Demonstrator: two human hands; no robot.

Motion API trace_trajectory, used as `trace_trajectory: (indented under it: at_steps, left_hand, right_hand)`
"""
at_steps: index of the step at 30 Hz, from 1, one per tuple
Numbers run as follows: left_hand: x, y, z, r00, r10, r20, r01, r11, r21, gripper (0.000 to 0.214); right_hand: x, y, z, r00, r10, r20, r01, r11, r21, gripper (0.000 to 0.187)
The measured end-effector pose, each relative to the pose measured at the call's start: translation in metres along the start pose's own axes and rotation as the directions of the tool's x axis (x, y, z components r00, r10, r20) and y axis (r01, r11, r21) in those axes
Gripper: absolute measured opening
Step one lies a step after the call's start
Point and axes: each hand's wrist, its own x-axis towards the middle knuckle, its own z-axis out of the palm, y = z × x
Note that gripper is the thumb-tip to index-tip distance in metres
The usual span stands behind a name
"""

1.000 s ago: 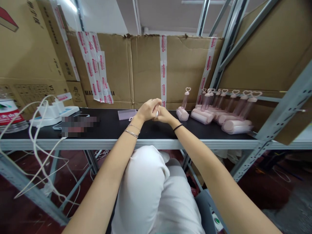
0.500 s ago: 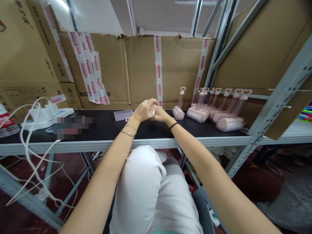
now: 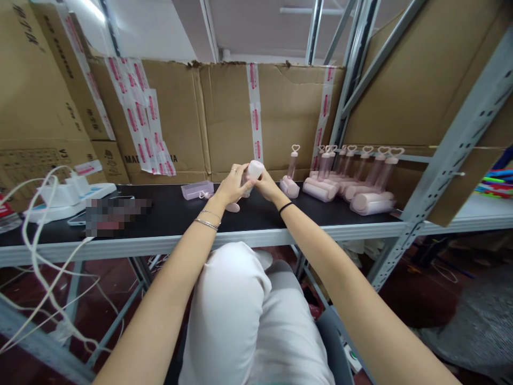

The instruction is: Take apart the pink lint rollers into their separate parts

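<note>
Both my hands meet above the middle of the black tabletop [image 3: 172,214]. My left hand [image 3: 231,184] and my right hand [image 3: 265,185] are closed on a pale pink roller [image 3: 254,170], whose rounded end sticks up between them; a pink part of it shows below my left hand. To the right stand a single pink lint roller [image 3: 289,184] with a heart-topped handle and a row of several more lint rollers [image 3: 352,187].
A small lilac box [image 3: 197,189] lies left of my hands. White chargers and cables [image 3: 60,195] sit at the far left. Taped cardboard boxes [image 3: 224,117] line the back. A grey metal rack post [image 3: 436,176] slants at right. My knees are under the table.
My hands have lifted a little and the pink roller's end now shows above them. The camera has shifted slightly to the right.
</note>
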Motion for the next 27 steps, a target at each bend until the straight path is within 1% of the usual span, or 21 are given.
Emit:
trace_trajectory:
  at_steps: [2, 3, 4, 5, 6, 7, 8, 9, 10, 12, 14, 16, 18, 21, 23, 25, 27]
  left_hand:
    - [0.000, 0.000, 0.003, 0.997, -0.063, 0.043, 0.064, 0.998, -0.010, 0.072]
    - [0.000, 0.001, 0.004, 0.993, -0.100, 0.068, 0.100, 0.995, -0.005, 0.075]
    - [0.000, 0.001, 0.004, 0.986, -0.139, 0.095, 0.138, 0.990, 0.011, 0.077]
    - [0.000, 0.002, 0.004, 0.977, -0.181, 0.116, 0.177, 0.983, 0.038, 0.078]
    - [0.000, 0.003, 0.003, 0.968, -0.218, 0.125, 0.210, 0.975, 0.073, 0.077]
    - [0.000, 0.004, 0.002, 0.962, -0.245, 0.122, 0.232, 0.967, 0.109, 0.076]
    - [0.000, 0.004, 0.001, 0.960, -0.259, 0.106, 0.244, 0.960, 0.136, 0.074]
    - [0.000, 0.004, 0.000, 0.962, -0.261, 0.082, 0.247, 0.958, 0.148, 0.071]
    - [0.000, 0.004, 0.000, 0.965, -0.255, 0.057, 0.245, 0.959, 0.144, 0.069]
    - [0.000, 0.003, 0.001, 0.970, -0.241, 0.018, 0.237, 0.965, 0.114, 0.067]
    - [0.000, 0.002, 0.002, 0.973, -0.232, 0.000, 0.231, 0.969, 0.089, 0.068]
    - [-0.001, 0.001, 0.003, 0.973, -0.232, -0.006, 0.232, 0.970, 0.074, 0.071]
    - [-0.002, 0.001, 0.002, 0.973, -0.231, -0.011, 0.232, 0.970, 0.068, 0.075]
    - [-0.003, 0.000, 0.000, 0.974, -0.226, -0.008, 0.226, 0.971, 0.079, 0.085]
    - [-0.004, 0.000, -0.001, 0.970, -0.241, 0.012, 0.239, 0.966, 0.100, 0.089]
    - [-0.005, 0.000, -0.001, 0.962, -0.271, 0.037, 0.264, 0.956, 0.126, 0.090]
    - [-0.005, 0.000, 0.000, 0.956, -0.290, 0.050, 0.281, 0.949, 0.140, 0.089]
  right_hand:
    - [0.000, -0.004, -0.001, 0.992, 0.105, 0.064, -0.106, 0.994, 0.024, 0.039]
    - [0.000, -0.007, -0.003, 0.984, 0.147, 0.104, -0.145, 0.989, -0.025, 0.036]
    - [0.000, -0.009, -0.007, 0.977, 0.178, 0.119, -0.161, 0.977, -0.140, 0.037]
    - [0.000, -0.010, -0.012, 0.975, 0.200, 0.095, -0.164, 0.941, -0.298, 0.040]
    - [0.000, -0.010, -0.017, 0.977, 0.209, 0.038, -0.169, 0.870, -0.462, 0.042]
    - [0.000, -0.009, -0.023, 0.977, 0.208, -0.038, -0.189, 0.775, -0.603, 0.041]
    - [-0.001, -0.007, -0.029, 0.972, 0.205, -0.115, -0.226, 0.677, -0.701, 0.036]
    - [-0.003, -0.004, -0.034, 0.961, 0.213, -0.176, -0.271, 0.596, -0.756, 0.031]
    - [-0.004, 0.001, -0.038, 0.948, 0.238, -0.212, -0.311, 0.542, -0.781, 0.028]
    - [-0.008, 0.011, -0.042, 0.921, 0.317, -0.227, -0.360, 0.472, -0.805, 0.025]
    - [-0.010, 0.020, -0.043, 0.901, 0.382, -0.207, -0.370, 0.423, -0.827, 0.021]
    - [-0.010, 0.023, -0.041, 0.900, 0.399, -0.177, -0.350, 0.416, -0.839, 0.014]
    - [-0.008, 0.018, -0.039, 0.925, 0.348, -0.149, -0.303, 0.445, -0.843, 0.014]
    - [-0.005, 0.003, -0.034, 0.976, 0.188, -0.108, -0.192, 0.521, -0.831, 0.026]
    - [-0.004, -0.007, -0.028, 0.996, 0.072, -0.061, -0.091, 0.587, -0.805, 0.032]
    - [-0.005, -0.013, -0.022, 0.999, -0.034, -0.002, 0.021, 0.657, -0.753, 0.032]
    - [-0.006, -0.013, -0.017, 0.994, -0.109, 0.030, 0.098, 0.700, -0.708, 0.027]
